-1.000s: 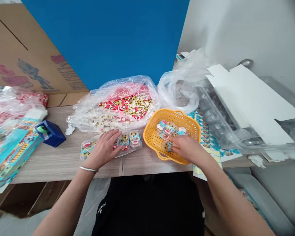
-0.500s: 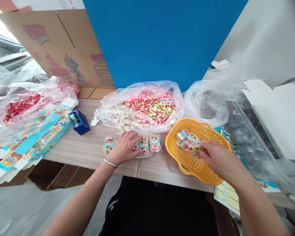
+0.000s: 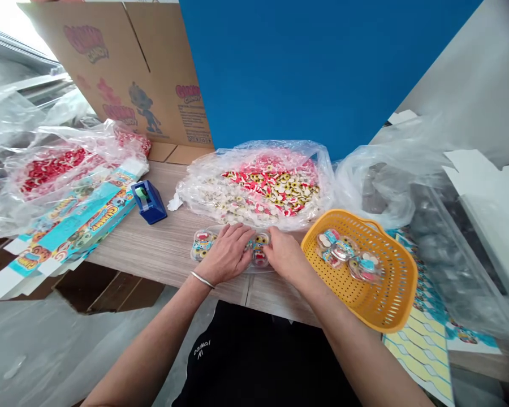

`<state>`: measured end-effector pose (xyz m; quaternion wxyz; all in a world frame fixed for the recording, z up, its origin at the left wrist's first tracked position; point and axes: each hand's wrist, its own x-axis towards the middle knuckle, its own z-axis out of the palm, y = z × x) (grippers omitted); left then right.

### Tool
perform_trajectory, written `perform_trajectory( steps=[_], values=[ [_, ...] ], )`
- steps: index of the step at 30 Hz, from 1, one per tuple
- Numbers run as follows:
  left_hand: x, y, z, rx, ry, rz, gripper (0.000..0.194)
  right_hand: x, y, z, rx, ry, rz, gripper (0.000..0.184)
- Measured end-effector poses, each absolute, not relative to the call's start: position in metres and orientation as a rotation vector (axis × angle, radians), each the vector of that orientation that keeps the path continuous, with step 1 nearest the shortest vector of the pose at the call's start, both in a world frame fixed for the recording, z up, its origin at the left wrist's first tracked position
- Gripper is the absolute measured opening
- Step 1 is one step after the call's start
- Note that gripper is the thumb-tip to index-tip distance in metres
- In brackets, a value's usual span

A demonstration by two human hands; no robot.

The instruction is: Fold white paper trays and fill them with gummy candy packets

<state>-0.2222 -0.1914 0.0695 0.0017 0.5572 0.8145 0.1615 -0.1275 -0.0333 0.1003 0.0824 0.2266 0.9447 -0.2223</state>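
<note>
A row of small clear packs of gummy candy point(image 3: 202, 244) lies in a clear plastic tray on the table in front of me. Across the middle of that row rests my left hand point(image 3: 228, 251), its fingers stretched out and covering some packs. My right hand point(image 3: 283, 251) is at the row's right end, fingers curled on the last candy pack point(image 3: 261, 249); its fingertips are partly hidden. Just right of that hand stands a yellow plastic basket point(image 3: 390, 265) holding several loose candy packs point(image 3: 338, 249).
Behind the row lies a clear bag of loose gummies point(image 3: 271, 186). A blue tape dispenser point(image 3: 149, 202), flat printed boxes point(image 3: 80, 226) and a bag of red gummies point(image 3: 53, 169) are at left. Clear plastic trays point(image 3: 445, 254) and yellow printed sheets point(image 3: 424, 345) are at right.
My right hand has moved left from the basket to the row's right end. The pack it held over the basket now appears among those inside. My left hand stays on the row.
</note>
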Motion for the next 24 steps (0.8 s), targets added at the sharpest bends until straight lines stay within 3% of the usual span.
perform_trajectory(
  steps=[7,15,24],
  values=[
    [-0.217,-0.188,0.072,1.797,2.524,0.406,0.066,-0.111,-0.019,0.113,0.734,2.930,-0.576,0.025],
    [-0.212,-0.180,0.077,1.850,2.513,0.372,0.070,-0.057,0.013,0.112,0.369,3.277,-0.389,0.022],
    [-0.212,-0.164,0.068,1.856,2.411,0.319,0.057,-0.065,-0.006,0.086,0.168,3.200,-0.287,0.028]
  ],
)
